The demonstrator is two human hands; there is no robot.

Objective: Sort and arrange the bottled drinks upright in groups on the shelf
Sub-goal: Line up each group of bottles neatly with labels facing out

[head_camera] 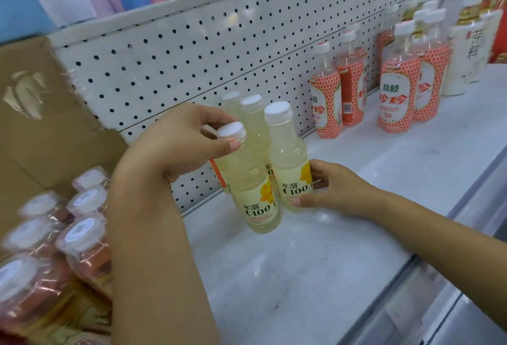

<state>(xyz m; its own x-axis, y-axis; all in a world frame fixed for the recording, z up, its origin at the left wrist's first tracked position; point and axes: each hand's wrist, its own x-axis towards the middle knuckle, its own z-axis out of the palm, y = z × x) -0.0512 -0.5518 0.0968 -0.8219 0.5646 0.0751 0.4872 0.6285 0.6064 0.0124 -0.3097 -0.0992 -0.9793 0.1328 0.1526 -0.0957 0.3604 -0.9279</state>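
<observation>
Left hand (178, 144): is pinching the neck of front yellow bottle (256, 193).
Right hand (326, 188): is gripping second yellow bottle (289, 158), upright on shelf (343, 235).

Left hand (186, 144) pinches the white cap of the front yellow bottle (256, 199), upright on the white shelf (301, 276). Right hand (332, 188) wraps the label of the neighbour bottle (286, 158), just beside it. Two more yellow bottles (253, 122) stand behind, near the pegboard (192, 51). Further right, red-patterned bottles (397, 92) cluster upright. At left, a shrink-wrapped pack (82, 235) sits before a cardboard box (41, 130).
</observation>
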